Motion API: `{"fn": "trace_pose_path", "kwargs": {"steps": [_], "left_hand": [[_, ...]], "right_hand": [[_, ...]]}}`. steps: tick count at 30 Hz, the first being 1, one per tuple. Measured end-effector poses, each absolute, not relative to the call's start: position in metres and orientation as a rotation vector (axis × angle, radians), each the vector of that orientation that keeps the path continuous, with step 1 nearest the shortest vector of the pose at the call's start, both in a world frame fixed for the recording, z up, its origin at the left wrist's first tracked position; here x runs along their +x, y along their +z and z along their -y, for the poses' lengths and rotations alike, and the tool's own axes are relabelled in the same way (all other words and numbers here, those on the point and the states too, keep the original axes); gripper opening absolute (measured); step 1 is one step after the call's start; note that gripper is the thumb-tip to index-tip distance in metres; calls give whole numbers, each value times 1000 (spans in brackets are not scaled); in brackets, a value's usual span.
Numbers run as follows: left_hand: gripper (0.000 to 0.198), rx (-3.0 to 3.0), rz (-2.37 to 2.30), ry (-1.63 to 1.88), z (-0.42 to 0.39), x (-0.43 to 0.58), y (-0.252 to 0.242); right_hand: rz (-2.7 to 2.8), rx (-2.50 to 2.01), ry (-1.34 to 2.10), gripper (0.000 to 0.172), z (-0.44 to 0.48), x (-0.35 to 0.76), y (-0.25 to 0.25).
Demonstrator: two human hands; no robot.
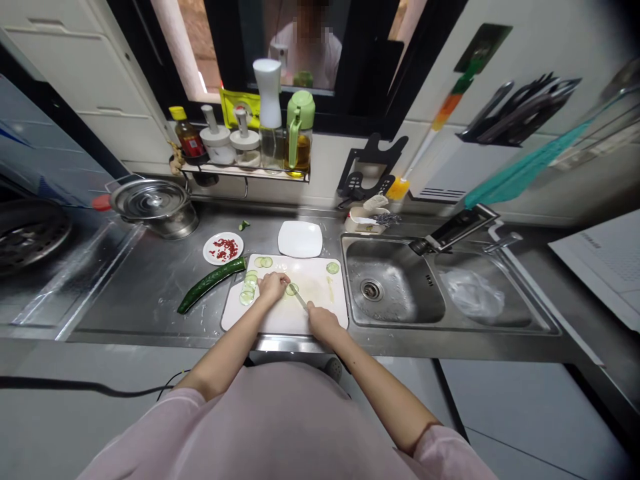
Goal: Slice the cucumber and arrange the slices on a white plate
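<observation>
My right hand (324,325) is closed round the handle of a knife (300,297), its blade angled up and left over the white cutting board (315,321). Under the blade tip lies a thin cucumber slice (292,290). My left hand (273,287) has its fingers curled together at the upper left edge of that slice. Overlapping cucumber slices (247,295) lie left of my left hand, with a few more slices (263,263) at the board's upper left. One cucumber piece (333,268) sits at the upper right. A long uncut cucumber (213,285) rests with one end against the board.
A plate of chopped red pieces (212,256) and an empty white dish (300,239) stand behind the board. A lidded steel pot (173,217) is at the left. The steel sink (400,317) borders the board's right. A bottle rack (245,175) hangs below the window.
</observation>
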State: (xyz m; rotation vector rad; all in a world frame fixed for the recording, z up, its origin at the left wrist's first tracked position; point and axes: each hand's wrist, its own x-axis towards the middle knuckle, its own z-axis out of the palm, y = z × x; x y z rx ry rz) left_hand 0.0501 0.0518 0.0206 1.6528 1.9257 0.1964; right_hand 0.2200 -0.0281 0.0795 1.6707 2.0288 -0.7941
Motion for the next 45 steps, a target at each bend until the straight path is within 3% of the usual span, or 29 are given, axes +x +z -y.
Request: {"fn": "trace_pose_path", "kwargs": {"steps": [28,45], "left_hand": [[27,1650,-1923,199,-50,51,26],[16,1703,-1919,188,-49,58,31]], "right_hand": [[-1988,1659,-747,38,50,240,82],[-2022,1887,-900,27,65,281,78]]}}
